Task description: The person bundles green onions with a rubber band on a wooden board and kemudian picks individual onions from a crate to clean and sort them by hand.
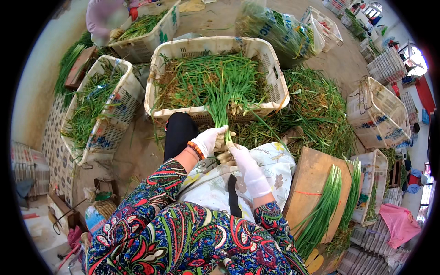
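Observation:
A small bunch of long green chives (218, 104) points away from me, its pale stem ends toward my lap. My left hand (211, 139), in a white glove with an orange bead bracelet at the wrist, is closed around the lower stems. Just below, my right hand (242, 158), also gloved in white, pinches at the stem ends. The leaf tips reach over the near rim of a large white plastic crate (268, 107) filled with loose green and brownish chives (183, 78). A pale flower-patterned apron (270, 160) covers my lap.
Right of me, a wooden board (300, 183) bears a neat chive bundle (323, 206). Loose leaves (316, 101) pile on the floor beside the crate. Another filled crate (103, 123) stands left, a white crate (378, 112) far right. A person (106, 18) works at the back left.

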Available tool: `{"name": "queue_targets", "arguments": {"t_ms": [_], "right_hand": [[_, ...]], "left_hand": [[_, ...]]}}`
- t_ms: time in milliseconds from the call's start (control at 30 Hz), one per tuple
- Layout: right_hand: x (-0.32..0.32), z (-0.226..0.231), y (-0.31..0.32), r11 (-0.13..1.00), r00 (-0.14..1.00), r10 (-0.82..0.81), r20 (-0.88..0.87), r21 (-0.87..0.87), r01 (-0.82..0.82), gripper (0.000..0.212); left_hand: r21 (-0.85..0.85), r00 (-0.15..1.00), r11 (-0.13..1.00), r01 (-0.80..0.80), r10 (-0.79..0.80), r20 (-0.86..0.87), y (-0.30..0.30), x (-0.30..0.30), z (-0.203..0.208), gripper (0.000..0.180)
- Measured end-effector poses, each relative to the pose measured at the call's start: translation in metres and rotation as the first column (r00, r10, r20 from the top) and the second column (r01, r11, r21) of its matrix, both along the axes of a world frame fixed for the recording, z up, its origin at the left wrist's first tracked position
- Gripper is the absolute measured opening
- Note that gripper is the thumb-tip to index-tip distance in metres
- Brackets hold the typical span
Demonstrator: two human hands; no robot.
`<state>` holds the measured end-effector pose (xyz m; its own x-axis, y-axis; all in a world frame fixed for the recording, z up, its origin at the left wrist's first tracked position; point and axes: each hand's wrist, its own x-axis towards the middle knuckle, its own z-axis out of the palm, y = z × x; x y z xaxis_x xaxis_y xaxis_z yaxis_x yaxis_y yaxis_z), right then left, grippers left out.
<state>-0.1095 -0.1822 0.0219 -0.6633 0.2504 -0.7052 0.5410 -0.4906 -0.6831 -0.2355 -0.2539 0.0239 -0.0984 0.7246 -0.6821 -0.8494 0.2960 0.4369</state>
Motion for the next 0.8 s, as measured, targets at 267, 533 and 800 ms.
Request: {"name": "queue_targets", "arguments": {"t_ms": [267,533,800], "right_hand": [[-0.001,0.008,-0.028,0.965,0.995,-0.011,-0.100,0.261,0.037,0.035],[0.005,0.029,0.010,0.653,0.878,0.472,0.085,0.635,-0.413,0.037],[-0.064,-0.051,0.106,0.951,0.958,-0.282,0.051,0.150,0.272,0.054]], "left_hand": [[0.299,0.981,0.952,-0.067,0.008,0.195,-0.060,0.016,-0.015,0.034],[0.422,0.948,0.849,-0.318,0.276,0.159,-0.072,-0.019,0.040,0.015],[0.403,0.944,0.856,-0.324,0.266,0.194,-0.041,-0.030,0.040,0.040]]}}
